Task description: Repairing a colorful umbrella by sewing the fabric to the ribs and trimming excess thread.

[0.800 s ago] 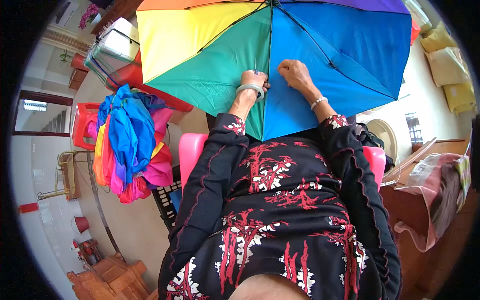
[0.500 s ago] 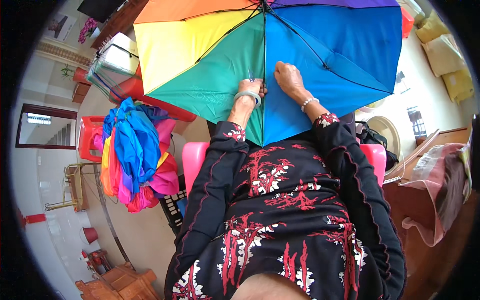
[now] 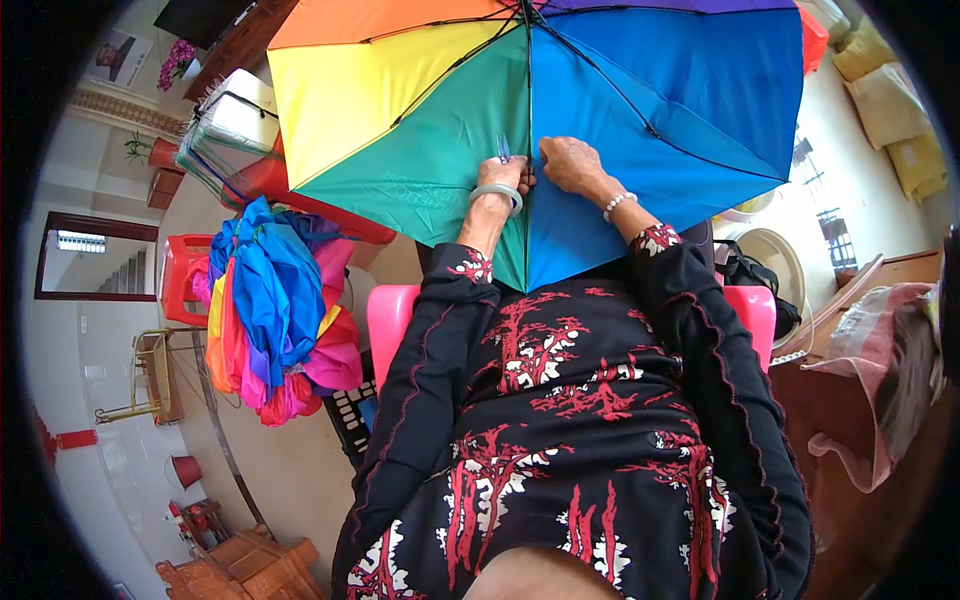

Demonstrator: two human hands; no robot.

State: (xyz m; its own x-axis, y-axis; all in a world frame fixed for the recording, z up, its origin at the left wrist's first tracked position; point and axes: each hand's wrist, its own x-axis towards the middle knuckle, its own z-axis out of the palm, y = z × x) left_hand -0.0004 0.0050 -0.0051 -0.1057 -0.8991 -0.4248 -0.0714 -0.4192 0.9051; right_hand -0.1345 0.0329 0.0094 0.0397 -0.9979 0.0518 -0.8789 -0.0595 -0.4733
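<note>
Spread before me is an open rainbow umbrella (image 3: pixel 680 110), its inner side with black ribs facing me. My left hand (image 3: pixel 506 178), with a pale bangle at the wrist, is closed on the umbrella's rib and cloth where green meets blue. A small bluish pointed tool (image 3: pixel 503 148) sticks up from that hand; its kind is not clear. Just to the right, my right hand (image 3: pixel 574 166), wearing a beaded bracelet, is closed in a pinch over the blue panel near the same rib. Whatever its fingertips hold is too small to see.
A heap of colourful umbrella cloth (image 3: pixel 270 310) lies at my left on a red stool (image 3: pixel 183 280). Pink chair arms (image 3: pixel 750 318) flank me. On the right stand a pale round tub (image 3: pixel 775 260) and a brown surface with a pink cloth (image 3: pixel 870 370).
My right hand has moved left and slightly down, closer to the rib and my left hand. The left hand keeps its place on the umbrella.
</note>
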